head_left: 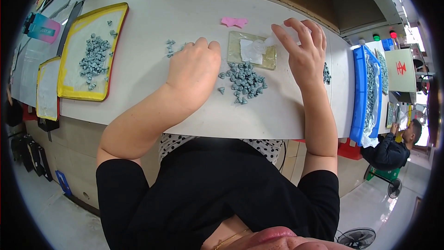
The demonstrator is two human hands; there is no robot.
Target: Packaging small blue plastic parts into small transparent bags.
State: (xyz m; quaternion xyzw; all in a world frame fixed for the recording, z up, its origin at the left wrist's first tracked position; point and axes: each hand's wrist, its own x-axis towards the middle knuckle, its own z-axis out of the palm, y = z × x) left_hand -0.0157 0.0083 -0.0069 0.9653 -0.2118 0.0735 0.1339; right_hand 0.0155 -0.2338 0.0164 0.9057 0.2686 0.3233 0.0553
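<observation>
Fingers of the right hand [303,51] pinch a small clear bottle [266,44] over a square pad [252,50]. Left hand [194,67] rests curled shut on the table [148,23]; grey pieces [244,82] lie at its three o'clock.
</observation>
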